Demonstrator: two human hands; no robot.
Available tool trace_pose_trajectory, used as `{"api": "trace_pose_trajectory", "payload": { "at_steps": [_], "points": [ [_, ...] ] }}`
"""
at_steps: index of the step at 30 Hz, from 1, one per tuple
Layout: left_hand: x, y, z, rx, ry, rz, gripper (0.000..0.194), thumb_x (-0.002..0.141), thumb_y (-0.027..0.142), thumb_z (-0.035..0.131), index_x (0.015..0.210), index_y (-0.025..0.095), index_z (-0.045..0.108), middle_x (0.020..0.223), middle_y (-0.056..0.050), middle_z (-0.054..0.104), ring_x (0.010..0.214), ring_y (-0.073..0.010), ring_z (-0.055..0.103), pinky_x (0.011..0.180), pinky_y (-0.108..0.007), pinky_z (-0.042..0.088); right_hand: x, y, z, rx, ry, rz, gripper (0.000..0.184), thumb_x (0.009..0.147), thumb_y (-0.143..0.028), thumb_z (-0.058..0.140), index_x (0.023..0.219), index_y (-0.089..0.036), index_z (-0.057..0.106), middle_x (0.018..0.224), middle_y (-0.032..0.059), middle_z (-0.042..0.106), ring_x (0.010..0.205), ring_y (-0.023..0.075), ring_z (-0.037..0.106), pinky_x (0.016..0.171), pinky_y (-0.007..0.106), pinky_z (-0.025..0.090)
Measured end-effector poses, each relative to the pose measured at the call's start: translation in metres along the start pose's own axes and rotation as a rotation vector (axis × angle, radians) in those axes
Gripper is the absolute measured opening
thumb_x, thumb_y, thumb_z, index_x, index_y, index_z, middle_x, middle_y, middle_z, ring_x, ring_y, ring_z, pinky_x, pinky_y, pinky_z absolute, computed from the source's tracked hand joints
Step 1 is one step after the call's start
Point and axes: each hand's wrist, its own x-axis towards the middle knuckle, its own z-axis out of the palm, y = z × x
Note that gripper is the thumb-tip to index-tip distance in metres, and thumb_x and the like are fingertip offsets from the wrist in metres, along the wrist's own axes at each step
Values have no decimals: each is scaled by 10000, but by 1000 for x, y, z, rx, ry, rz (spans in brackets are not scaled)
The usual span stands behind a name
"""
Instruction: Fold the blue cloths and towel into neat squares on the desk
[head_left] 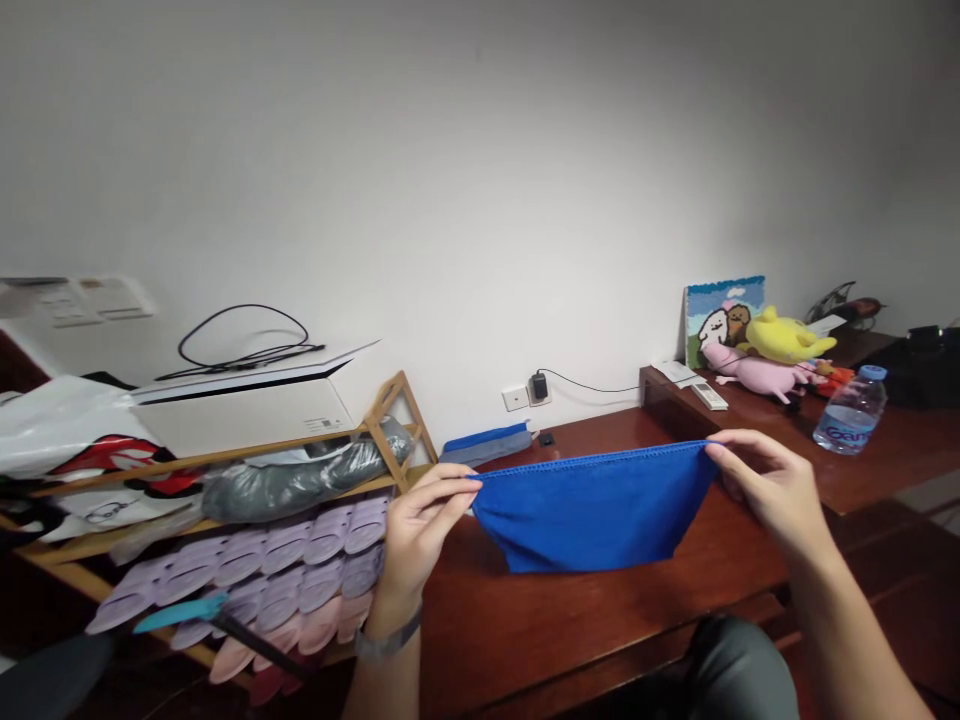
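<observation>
"Where's the blue cloth point(589, 515)?"
"Spread above the table point(570, 625), left hand point(427, 525) and right hand point(772, 490) pinching its top corners."
"Handling?"
"From here, looks light, soft; best held along that stitched edge point(592, 462)."

Free air above blue cloth point(596, 514), probably behind; bottle point(850, 412) blocking rightward.

Apparently a room in a home, lilac and pink slippers point(328, 537) lining a wooden rack point(421, 418) on the left, plush toys point(784, 338) and a cartoon picture point(712, 308) resting at far right on a red-brown counter point(780, 430), a remote control point(709, 397) lying near them.
</observation>
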Motion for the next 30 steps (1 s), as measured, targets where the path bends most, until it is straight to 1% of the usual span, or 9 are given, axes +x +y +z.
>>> {"api": "trace_pose_trajectory", "payload": {
  "at_steps": [5,9,11,13,17,20,24,27,30],
  "points": [
    [-9,16,5,34,37,1,81,843,326,800,852,258,843,1011,-65,743,966,-247,693,731,-303,602,-7,-16,-7,-22,29,-7,425,760,-610,843,975,-250,772,508,-21,586,403,138,488,360,274,373],
    [-4,1,7,60,66,-64,112,824,349,821,886,257,842,1024,-58,768,989,-253,708,791,-316,609,2,-5,4,-32,-26,-18,443,772,-618,831,977,-229,770,551,-7,635,438,152,562,411,273,455],
    [1,-23,5,80,46,-121,156,816,375,827,909,251,841,1045,-61,784,1009,-259,718,826,-324,608,14,17,17,-33,-95,-6,467,772,-632,820,973,-215,765,643,15,696,471,153,601,453,274,498],
    [7,-60,3,91,-1,-191,205,806,404,826,922,236,835,1051,-75,800,1023,-268,731,877,-346,604,30,50,38,-40,-194,35,504,777,-660,792,982,-200,753,714,30,729,494,158,629,476,276,519],
    [17,-155,7,217,-86,-330,308,840,439,752,995,180,810,1058,-130,813,1017,-288,758,941,-423,599,60,136,103,-222,-368,152,454,878,-605,655,1021,-180,725,711,32,738,594,197,708,592,302,592],
    [9,-211,22,411,-60,-362,295,885,387,667,1055,183,796,1186,-149,782,1185,-310,706,1079,-507,527,59,189,152,-398,-379,202,367,948,-432,535,1121,-164,717,966,108,799,832,228,773,804,358,627],
    [-35,-250,49,533,-78,-336,269,916,308,602,1070,230,808,1409,-119,685,1417,-310,543,1246,-522,357,15,234,187,-497,-377,174,392,920,-305,516,1224,-165,719,1328,165,719,1269,288,660,1131,446,483],
    [-81,-270,70,737,-271,-187,369,999,323,491,1231,242,766,1520,-93,608,1467,-289,495,1253,-511,362,-33,261,191,-598,-445,107,446,946,-316,476,1300,-180,712,1467,146,640,1407,306,550,1219,476,384],
    [-120,-289,82,949,-446,-61,473,1061,373,403,1451,223,624,1621,-106,492,1525,-287,411,1260,-531,345,-72,286,186,-811,-553,-5,544,1011,-403,406,1468,-190,610,1614,120,492,1536,320,378,1275,513,266]
  ]
}}
